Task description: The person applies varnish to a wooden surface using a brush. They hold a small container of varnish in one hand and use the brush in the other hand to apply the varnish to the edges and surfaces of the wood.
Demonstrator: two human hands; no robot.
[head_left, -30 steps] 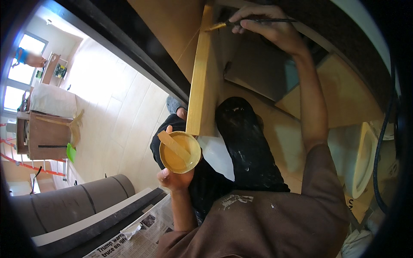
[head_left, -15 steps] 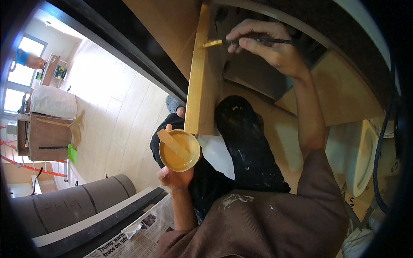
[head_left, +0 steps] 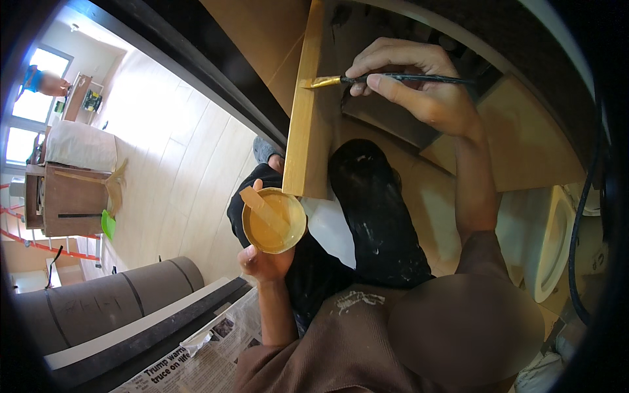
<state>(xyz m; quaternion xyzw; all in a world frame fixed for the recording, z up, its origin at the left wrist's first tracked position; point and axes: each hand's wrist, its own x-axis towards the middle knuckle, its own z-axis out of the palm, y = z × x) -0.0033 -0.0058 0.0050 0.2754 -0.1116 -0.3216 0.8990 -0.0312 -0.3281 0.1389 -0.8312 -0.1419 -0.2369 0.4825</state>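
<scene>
A thin dark-handled paintbrush (head_left: 326,82) is pinched in the fingers of my right hand (head_left: 419,88). Its bristles touch the narrow yellowish edge of an upright wooden panel (head_left: 298,144). Lower down, my left hand (head_left: 270,264) cups a round tub (head_left: 303,229) of tan-yellow paint from below, with the thumb at its side. A flat wooden stir stick (head_left: 259,204) leans in the tub, its lower end in the paint. The tub is close to the panel's near end, above my dark trousers.
Newspaper (head_left: 196,344) and a grey roll (head_left: 124,298) lie at lower left. A dark frame (head_left: 216,78) runs beside the panel. At right are a toilet seat (head_left: 553,242) and a black cable (head_left: 575,262). Another person (head_left: 49,85) is far left, near a wooden cabinet (head_left: 75,203).
My right hand has drawn the brush a little toward me along the panel edge. The left hand still holds the tub, and the whole view has shifted slightly.
</scene>
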